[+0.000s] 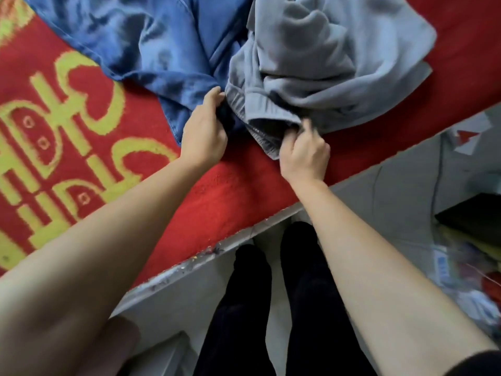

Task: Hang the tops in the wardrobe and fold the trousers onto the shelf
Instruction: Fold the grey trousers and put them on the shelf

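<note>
Crumpled grey trousers [325, 55] with an elastic waistband lie on a red bed cover [230, 191]. My right hand [303, 153] pinches the near end of the waistband. At the waistband's left end, my left hand [204, 131] grips the cloth where it meets a dark fold. A blue denim garment [151, 42] lies spread out to the left, partly under the grey trousers.
The red cover bears large yellow-green patterns [62, 126] on the left. The bed's edge [206, 253] runs diagonally across the view. Below it are my legs in black trousers [271, 308] on a pale floor. Clutter and a dark box [471, 218] sit at the right.
</note>
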{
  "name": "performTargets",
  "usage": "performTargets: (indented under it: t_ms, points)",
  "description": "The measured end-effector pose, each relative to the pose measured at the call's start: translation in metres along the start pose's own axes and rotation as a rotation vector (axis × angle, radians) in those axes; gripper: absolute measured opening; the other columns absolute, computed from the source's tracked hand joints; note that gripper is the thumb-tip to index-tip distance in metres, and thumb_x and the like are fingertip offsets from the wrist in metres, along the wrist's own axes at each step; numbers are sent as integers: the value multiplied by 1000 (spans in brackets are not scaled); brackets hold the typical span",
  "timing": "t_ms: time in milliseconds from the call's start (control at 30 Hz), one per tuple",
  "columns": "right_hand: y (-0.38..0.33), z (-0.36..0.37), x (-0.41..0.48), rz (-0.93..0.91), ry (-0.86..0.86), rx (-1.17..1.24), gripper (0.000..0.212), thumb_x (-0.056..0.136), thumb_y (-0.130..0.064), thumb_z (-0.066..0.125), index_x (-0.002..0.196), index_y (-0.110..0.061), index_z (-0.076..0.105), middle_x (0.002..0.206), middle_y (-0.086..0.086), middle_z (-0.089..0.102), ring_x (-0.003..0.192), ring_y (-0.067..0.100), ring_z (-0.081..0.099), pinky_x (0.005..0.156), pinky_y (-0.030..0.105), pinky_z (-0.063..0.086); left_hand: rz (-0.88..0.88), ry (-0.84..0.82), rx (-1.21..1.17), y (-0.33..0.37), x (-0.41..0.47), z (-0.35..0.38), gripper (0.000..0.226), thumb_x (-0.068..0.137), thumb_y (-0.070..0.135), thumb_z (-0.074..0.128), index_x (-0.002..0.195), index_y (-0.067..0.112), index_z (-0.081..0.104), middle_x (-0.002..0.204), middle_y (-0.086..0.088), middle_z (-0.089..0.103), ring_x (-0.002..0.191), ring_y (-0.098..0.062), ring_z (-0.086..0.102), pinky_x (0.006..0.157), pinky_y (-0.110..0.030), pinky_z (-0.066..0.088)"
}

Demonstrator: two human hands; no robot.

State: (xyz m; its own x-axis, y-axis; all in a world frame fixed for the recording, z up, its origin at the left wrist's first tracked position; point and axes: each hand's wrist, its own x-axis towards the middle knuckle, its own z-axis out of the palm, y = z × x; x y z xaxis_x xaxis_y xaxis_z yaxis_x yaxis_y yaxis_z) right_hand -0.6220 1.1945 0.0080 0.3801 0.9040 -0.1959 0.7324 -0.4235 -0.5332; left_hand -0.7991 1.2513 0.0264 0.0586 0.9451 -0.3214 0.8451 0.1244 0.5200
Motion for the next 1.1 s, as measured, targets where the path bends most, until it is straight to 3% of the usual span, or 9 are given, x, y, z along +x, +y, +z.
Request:
performTargets:
  t_ms: [133,233,400,600,700,833,900,967,1100]
  points:
    - [33,-29,7,286,27,345,36,98,-15,45,128,3,57,117,26,66,104,42,62,84,35,44,-26,-52,66,15,8,13,70,82,57,53,141,23,38,137,3,51,126,-24,44,100,-43,42]
    - [43,-31,-8,264,-47,309,42,95,-14,51,135,0,52,127,22,60,110,39,60,86,31,47,-191,-33,61,34,19,20,66,72,76,58,112,24,49,125,3,50,123,-25,38,97,-51,39]
    - [39,-50,-20,-136,-32,-106,68,70,5,58,134,-10,42,125,16,49,106,38,55,87,45,48,-183,25,-103,39,9,19,39,76,52,62,89,15,57,90,-5,61,112,-29,50,90,-43,45]
    - [-35,-97,-21,-281,-283,-308,50,95,-37,50,137,-15,39,122,14,64,103,42,62,74,45,44,-271,68,-511,55,-48,-28,29,80,34,70,98,12,68,91,-2,73,88,-19,68,82,-43,55]
    - [-79,-127,-30,-197,-166,-137,28,93,-19,47,119,-12,52,115,18,65,103,42,60,75,44,41,-343,143,-533,40,-75,-81,38,72,45,72,89,13,65,87,-5,72,85,-25,69,78,-47,55]
    - [-145,-180,-34,62,-2,288,41,89,-10,41,129,-6,49,123,26,61,112,42,56,87,40,38,-463,352,-723,20,-116,-191,40,67,37,74,90,7,60,89,-13,70,76,-28,68,68,-51,59]
    - [-189,-212,-40,106,-5,412,57,88,-9,41,144,-9,38,141,19,51,129,36,47,102,34,34,-518,495,-849,16,-143,-256,33,76,22,76,94,7,53,95,-18,66,65,-25,64,52,-40,59]
    - [-238,-243,-57,15,-78,406,62,91,-6,42,152,-14,31,150,12,45,136,30,42,107,31,31,-513,615,-954,15,-174,-319,38,78,13,77,101,10,47,97,-17,63,61,-21,62,42,-27,52]
    - [-342,-301,-98,-204,-136,333,38,92,-13,46,128,-15,61,132,10,62,125,30,52,96,30,39,-401,733,-1005,25,-242,-425,40,75,3,73,110,13,56,88,-9,63,60,-18,60,39,-23,48]
